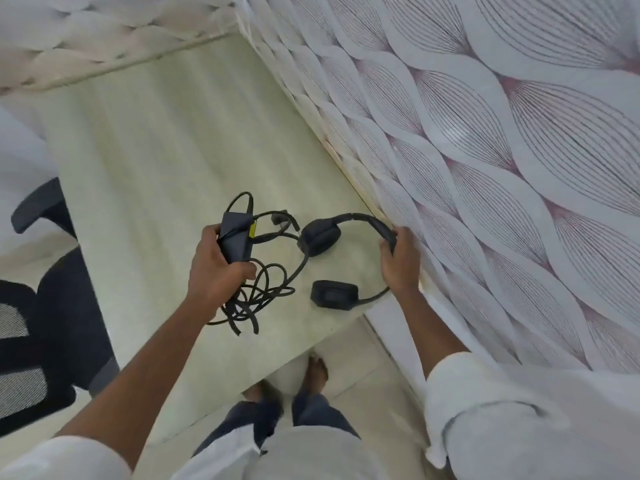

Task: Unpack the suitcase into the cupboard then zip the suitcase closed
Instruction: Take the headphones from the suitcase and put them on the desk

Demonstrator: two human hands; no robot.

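- A black power adapter (235, 242): a slim rectangular brick with a yellow label near its upper end; it stands roughly upright inside the left hand (216, 271), whose fingers are wrapped round its lower half; the top end sticks out above the thumb
- Its black cable (258, 296): a loose tangle of loops hanging below and to the right of the left hand, the lowest loops lying on the pale surface; a further loop arcs above the brick
- Black headphones (320, 237): the thin headband is pinched by the right hand (401, 259) at its far right curve; one round ear pad lies left of that hand, the second pad (334, 294) lower, below and left of the same hand
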